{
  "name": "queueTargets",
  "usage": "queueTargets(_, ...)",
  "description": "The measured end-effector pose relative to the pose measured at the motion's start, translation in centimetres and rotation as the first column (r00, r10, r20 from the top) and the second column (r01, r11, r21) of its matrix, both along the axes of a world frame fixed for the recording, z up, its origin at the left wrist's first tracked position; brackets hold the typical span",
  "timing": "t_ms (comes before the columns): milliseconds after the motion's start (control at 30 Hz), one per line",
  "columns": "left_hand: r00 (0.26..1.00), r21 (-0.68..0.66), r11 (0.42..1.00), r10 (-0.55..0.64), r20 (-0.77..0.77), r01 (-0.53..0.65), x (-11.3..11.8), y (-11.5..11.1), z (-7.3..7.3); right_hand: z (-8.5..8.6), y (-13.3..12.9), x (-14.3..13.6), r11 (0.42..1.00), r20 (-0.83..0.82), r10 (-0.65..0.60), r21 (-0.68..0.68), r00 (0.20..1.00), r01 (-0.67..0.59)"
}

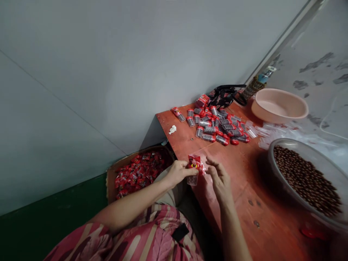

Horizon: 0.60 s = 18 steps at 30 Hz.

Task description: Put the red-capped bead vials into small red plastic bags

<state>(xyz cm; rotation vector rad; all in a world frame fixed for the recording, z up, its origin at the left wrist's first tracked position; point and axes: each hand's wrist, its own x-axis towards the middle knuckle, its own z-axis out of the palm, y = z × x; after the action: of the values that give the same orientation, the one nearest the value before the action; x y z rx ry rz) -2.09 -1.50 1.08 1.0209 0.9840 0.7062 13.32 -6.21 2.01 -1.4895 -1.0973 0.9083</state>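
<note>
Left hand (178, 174): we see thumb and fingers pinched on a red-printed clear packet (194, 163), which hangs upright with its lower end toward the lap. Inside it we make out a clear tube with dark contents; fine detail is too small for us to read.

Right hand (221, 181): thumb and fingers parted and loosely curled, fingertips just beside the packet's right edge. Whether they touch the film, we cannot tell. The packet sits between the 2 hands, near the edge of the red table (244, 175).

Left of the left hand, and lower, we note a carton (111, 188) holding a heap of similar red packets (138, 172).

Beyond both hands: a pile of red-capped tubes (217, 127), most lying on their sides; 1 wrapped tube (178, 114) at its left; a crumpled white scrap (172, 129) nearer the left hand; a dark patterned bag (223, 96) behind the pile.

Right of the right hand: a clear bowl (295, 145) of glossy brown balls (307, 181). Farther from that hand, past the bowl, we place a pink basin (280, 117).
</note>
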Motion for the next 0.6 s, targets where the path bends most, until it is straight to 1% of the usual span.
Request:
queueTargets(100,0.984,0.143,0.982,-0.102,-0.146,0.123,0.0,-0.4,0.7,1.3,1.9,0.5,0.993,0.018,0.112,0.037,0.994,-0.113)
queueTargets(167,0.971,0.221,0.963,-0.108,-0.212,0.155,0.1,-0.6,1.1,1.3,2.7,0.1,0.993,-0.003,0.116,0.033,0.993,-0.115)
queueTargets(200,0.968,0.251,0.955,-0.098,-0.232,0.157,0.1,-0.6,1.1,1.0,2.9,-0.2,0.996,-0.046,0.084,0.028,0.995,-0.083)
queueTargets(267,0.964,0.289,0.945,-0.080,-0.253,0.154,0.0,-0.5,1.1,0.2,3.1,-0.9,1.000,-0.207,-0.022,-0.010,0.978,0.021)
queueTargets(333,0.958,0.308,0.939,-0.068,-0.279,0.156,-0.1,-0.3,0.8,-0.6,3.0,-1.5,0.991,-0.388,-0.134,-0.070,0.912,0.115)
queueTargets(367,0.954,0.314,0.937,-0.056,-0.295,0.152,-0.2,-0.3,0.7,-0.9,2.9,-1.7,0.986,-0.444,-0.169,-0.090,0.880,0.144)
queueTargets(400,0.950,0.320,0.936,-0.043,-0.311,0.147,-0.2,-0.2,0.6,-1.1,2.9,-1.8,0.983,-0.464,-0.185,-0.092,0.866,0.161)
queueTargets(433,0.946,0.325,0.934,-0.035,-0.322,0.145,-0.3,-0.2,0.5,-1.1,2.8,-1.8,0.983,-0.447,-0.182,-0.073,0.876,0.167)
queueTargets(467,0.944,0.330,0.933,-0.033,-0.329,0.147,-0.3,-0.2,0.5,-1.0,2.8,-1.7,0.987,-0.402,-0.161,-0.044,0.901,0.156)
queueTargets(533,0.941,0.342,0.926,-0.039,-0.336,0.161,-0.2,-0.3,0.6,-0.6,2.9,-1.4,0.998,-0.284,-0.067,-0.008,0.957,0.068)
queueTargets(600,0.941,0.362,0.917,-0.042,-0.335,0.170,0.0,-0.5,0.7,-0.4,3.2,-1.1,1.000,-0.213,0.005,-0.013,0.977,-0.008)
